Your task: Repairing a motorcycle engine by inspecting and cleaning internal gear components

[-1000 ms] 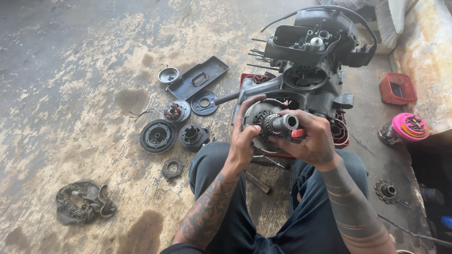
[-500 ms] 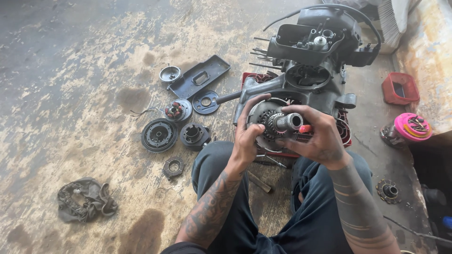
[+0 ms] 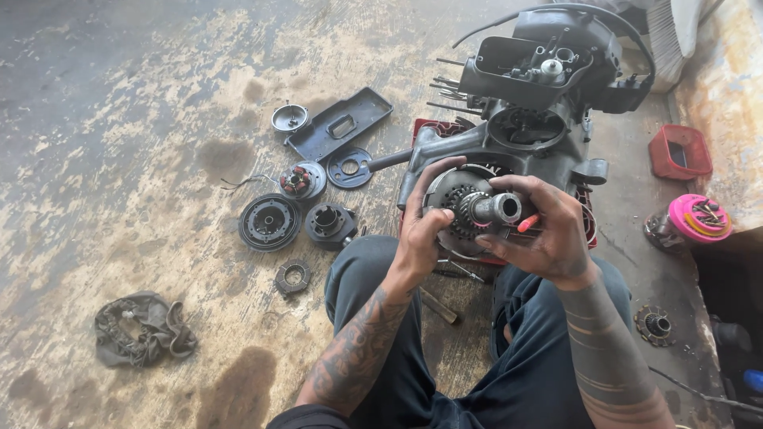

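Over the lap, left hand [image 3: 421, 234] fingers curled around clutch assembly [image 3: 465, 210], right hand [image 3: 548, 234] gripping its shaft [image 3: 497, 209]

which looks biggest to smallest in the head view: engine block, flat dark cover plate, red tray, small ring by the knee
1. engine block
2. flat dark cover plate
3. red tray
4. small ring

The engine block lies farther away yet still looks largest.

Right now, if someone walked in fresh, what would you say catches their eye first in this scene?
Most striking are the left hand and right hand at the centre, holding a round toothed metal assembly with a shaft pointing at the camera. Just behind it stands a stripped dark engine block. Loose round parts lie on the stained concrete floor to the left, and a bright pink tub stands at the right.
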